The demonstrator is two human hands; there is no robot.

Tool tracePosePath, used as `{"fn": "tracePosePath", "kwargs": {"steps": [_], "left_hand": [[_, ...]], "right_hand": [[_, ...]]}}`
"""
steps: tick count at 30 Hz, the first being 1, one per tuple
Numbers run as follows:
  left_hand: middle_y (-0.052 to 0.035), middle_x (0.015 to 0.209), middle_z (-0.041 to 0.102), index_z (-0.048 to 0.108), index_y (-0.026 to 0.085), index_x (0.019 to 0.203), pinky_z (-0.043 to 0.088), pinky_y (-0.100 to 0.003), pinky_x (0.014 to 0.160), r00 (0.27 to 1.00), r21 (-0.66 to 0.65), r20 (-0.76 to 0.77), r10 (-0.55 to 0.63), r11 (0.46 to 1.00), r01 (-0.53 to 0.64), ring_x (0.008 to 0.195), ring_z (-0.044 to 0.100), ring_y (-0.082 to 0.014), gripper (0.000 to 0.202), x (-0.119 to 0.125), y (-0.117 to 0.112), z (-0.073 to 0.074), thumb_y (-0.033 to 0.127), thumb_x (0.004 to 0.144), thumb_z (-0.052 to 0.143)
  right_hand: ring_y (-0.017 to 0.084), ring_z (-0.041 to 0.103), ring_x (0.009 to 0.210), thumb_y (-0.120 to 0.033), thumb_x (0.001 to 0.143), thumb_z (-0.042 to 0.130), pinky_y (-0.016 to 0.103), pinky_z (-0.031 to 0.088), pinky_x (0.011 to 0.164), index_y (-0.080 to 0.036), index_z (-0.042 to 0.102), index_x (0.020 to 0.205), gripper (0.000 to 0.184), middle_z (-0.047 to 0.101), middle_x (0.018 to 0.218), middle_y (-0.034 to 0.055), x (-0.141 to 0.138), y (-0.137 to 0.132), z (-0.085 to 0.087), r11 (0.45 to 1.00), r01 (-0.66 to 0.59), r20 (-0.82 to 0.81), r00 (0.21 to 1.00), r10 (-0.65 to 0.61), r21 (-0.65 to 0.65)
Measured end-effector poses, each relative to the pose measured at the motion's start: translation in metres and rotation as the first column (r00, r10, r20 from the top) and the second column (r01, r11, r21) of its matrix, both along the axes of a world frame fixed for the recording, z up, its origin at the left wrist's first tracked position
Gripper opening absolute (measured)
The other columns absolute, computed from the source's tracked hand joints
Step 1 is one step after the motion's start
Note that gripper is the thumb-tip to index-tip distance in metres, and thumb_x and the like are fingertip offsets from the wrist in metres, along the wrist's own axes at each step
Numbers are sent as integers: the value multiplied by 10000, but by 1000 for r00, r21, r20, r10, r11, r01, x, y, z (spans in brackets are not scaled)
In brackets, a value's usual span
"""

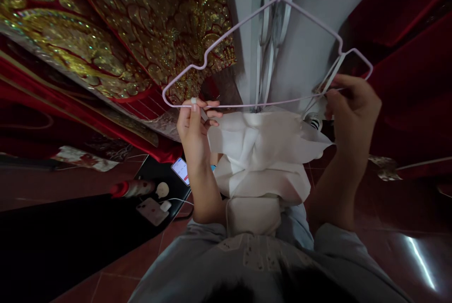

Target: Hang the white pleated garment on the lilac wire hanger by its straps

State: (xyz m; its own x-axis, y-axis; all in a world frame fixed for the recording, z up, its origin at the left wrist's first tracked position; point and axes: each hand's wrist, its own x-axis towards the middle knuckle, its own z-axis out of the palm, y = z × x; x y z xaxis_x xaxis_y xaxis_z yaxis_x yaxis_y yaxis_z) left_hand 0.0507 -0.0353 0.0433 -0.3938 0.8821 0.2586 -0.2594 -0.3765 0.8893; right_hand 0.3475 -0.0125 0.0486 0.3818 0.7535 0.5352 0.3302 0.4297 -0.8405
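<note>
A pale pink hanger (240, 24) hangs in front of me, its hook at the top. My left hand (196, 126) is closed at the hanger's lower left corner, pinching a thin white strap (204, 114) by the bottom bar. On the other side, a white strap (334, 73) loops over the notch of the right shoulder. My right hand (353, 105) is closed on that strap, near the right end of the bottom bar. Below the bar, between both hands, a white cloth garment (271, 138) hangs in loose folds; its straps run up towards the hands.
Red garments with gold sequins (183, 16) hang at the left, and dark red cloth (416, 86) at the right. Behind the hanger stands a grey panel with metal bars (268, 67). A black table (88, 227) at lower left bears a lit phone (181, 171), a bottle (132, 188) and a pale phone (151, 211).
</note>
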Motion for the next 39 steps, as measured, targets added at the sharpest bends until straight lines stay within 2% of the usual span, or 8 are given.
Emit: {"fn": "tracePosePath", "kwargs": {"steps": [4, 10, 15, 21, 26, 29, 34, 39], "left_hand": [[-53, 937, 813, 650, 233, 909, 513, -250, 588, 1000, 40, 11, -9, 999, 9, 681, 703, -152, 326, 1, 0, -3, 497, 999, 820], [-56, 936, 811, 660, 239, 915, 472, -261, 569, 999, 85, -1, -50, 995, 50, 663, 664, -154, 332, -2, 1, -5, 503, 980, 851], [-51, 934, 802, 656, 233, 904, 468, -259, 569, 998, 80, -5, -66, 995, 66, 643, 631, -140, 345, -4, -1, -5, 504, 983, 854], [-50, 919, 805, 637, 237, 877, 461, -263, 553, 999, 17, -27, -18, 1000, 18, 595, 563, -139, 355, 0, 0, -4, 516, 1004, 817], [-59, 951, 813, 657, 234, 894, 484, -262, 576, 1000, 14, -6, 1, 1000, -1, 613, 584, -137, 321, 10, 0, -7, 500, 1013, 794], [-70, 1045, 831, 700, 238, 988, 495, -260, 590, 1000, 39, -22, -6, 999, 6, 653, 632, -136, 332, 8, -1, -14, 544, 981, 829], [-32, 1342, 815, 770, 291, 1193, 541, -238, 659, 983, 140, -56, 176, 976, -167, 892, 765, -152, 209, -21, 4, -27, 393, 1017, 821], [46, 1151, 868, 881, 271, 1062, 572, -203, 723, 914, 372, 28, 405, 844, -386, 898, 759, -107, 274, -52, 17, -16, 46, 991, 740]], "right_hand": [[53, 375, 511, -117, 846, 704, 256, 237, 479, -192, 823, 864, 142, 691, 729, 10, -7, -4, 19, 977, -114, 3, 993, 117, -181], [52, 486, 503, -37, 819, 619, 253, 326, 435, -274, 892, 1156, 493, 865, 1100, 47, -21, -2, 40, 976, -203, -80, 975, 209, 76], [20, 555, 502, -139, 908, 782, 186, 338, 429, -325, 862, 1289, 431, 847, 1240, 39, 30, 39, 11, 942, 26, -128, 992, 18, 335], [36, 521, 480, -316, 905, 854, 160, 265, 429, -281, 900, 1079, 183, 850, 928, 20, 57, 38, -22, 815, 272, -233, 957, -173, 512], [120, 635, 599, -339, 858, 889, 249, 439, 489, -284, 899, 1121, 269, 867, 991, 73, 6, -3, -9, 974, -59, 14, 998, 57, 218], [87, 562, 562, -420, 834, 918, 256, 442, 491, -351, 816, 1325, 506, 852, 1172, 44, -10, -10, -9, 966, -251, 157, 954, 257, -60], [62, 474, 580, -420, 847, 918, 249, 383, 504, -363, 739, 1415, 598, 797, 1211, 28, -8, -11, -20, 957, -278, 112, 952, 286, -82], [69, 453, 584, -455, 847, 913, 255, 375, 503, -413, 715, 1416, 604, 769, 1207, 4, -9, -15, -24, 952, -299, 108, 946, 304, -60]]}}
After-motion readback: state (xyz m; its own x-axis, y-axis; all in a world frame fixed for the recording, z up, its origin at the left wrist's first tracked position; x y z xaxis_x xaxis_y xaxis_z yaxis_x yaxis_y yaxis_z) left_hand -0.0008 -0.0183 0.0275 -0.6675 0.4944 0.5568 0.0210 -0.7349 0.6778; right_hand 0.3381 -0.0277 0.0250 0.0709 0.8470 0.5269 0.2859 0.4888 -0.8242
